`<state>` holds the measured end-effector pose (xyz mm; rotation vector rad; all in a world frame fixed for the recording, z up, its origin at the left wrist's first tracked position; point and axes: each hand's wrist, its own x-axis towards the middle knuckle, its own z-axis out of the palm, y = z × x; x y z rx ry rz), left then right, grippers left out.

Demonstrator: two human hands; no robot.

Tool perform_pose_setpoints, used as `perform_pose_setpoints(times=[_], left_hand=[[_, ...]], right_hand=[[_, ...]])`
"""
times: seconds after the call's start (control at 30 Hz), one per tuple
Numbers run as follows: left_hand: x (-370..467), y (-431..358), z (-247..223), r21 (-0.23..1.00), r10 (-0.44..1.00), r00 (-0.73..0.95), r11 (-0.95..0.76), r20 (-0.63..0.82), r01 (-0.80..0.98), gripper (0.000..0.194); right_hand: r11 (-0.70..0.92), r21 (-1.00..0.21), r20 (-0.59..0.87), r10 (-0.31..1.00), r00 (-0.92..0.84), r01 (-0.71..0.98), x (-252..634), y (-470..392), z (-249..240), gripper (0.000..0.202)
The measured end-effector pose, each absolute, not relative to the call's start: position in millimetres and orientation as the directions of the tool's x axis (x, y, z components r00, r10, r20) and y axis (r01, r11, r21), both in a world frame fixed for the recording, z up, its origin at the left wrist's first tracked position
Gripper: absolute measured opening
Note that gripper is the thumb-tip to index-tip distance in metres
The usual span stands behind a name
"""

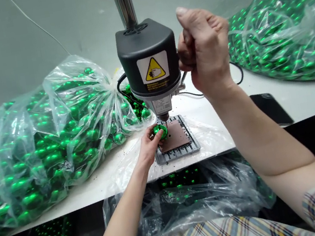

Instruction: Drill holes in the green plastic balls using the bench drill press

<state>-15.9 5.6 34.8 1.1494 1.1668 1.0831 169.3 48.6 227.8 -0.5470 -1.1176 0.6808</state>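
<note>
A black bench drill press [148, 51] with a yellow hand-warning label stands in the middle. Beneath its bit, my left hand [151, 139] pinches a shiny green ball [160, 132] between thumb and fingers. The ball is over a brownish square board [175, 136] lying on the slotted metal base [193, 148]. Raised at the right side of the drill head, my right hand [203, 41] is closed in a fist around what looks like the feed handle; most of that handle is hidden by the fingers. Dark specks are scattered over the base.
A large clear bag of green balls [43, 141] fills the left of the white table [246, 109]. Another bag [285, 36] lies at the back right, near a black phone-like object [271, 109]. An open plastic bag [189, 201] hangs below the table's front edge.
</note>
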Motion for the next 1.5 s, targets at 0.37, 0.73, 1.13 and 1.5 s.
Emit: perform_pose_setpoints(times=[0.37,0.73,1.13,1.5], left_hand=[[-5.7,11.2,25.7,0.999,0.999,0.038,-0.035,0.034,0.007,0.058],[-1.6,7.9,17.3,0.963,0.977,0.125,-0.195,0.173,0.187,0.058],[-6.6,-0.5,9.5,0.888,0.953,0.136,-0.3,0.269,0.348,0.056],[-4.8,0.7,6.0,0.896,0.95,0.125,-0.313,0.287,0.316,0.055]], right_hand=[[0.654,-0.717,0.584,0.753,0.304,-0.242,167.6,44.6,231.0,0.069],[0.662,-0.703,0.598,0.748,0.286,-0.26,167.7,41.3,230.9,0.069],[0.7,-0.694,0.642,0.707,0.297,-0.168,168.5,29.6,224.4,0.06],[0.851,-0.512,0.785,0.519,0.339,-0.118,170.8,-2.4,175.1,0.054]])
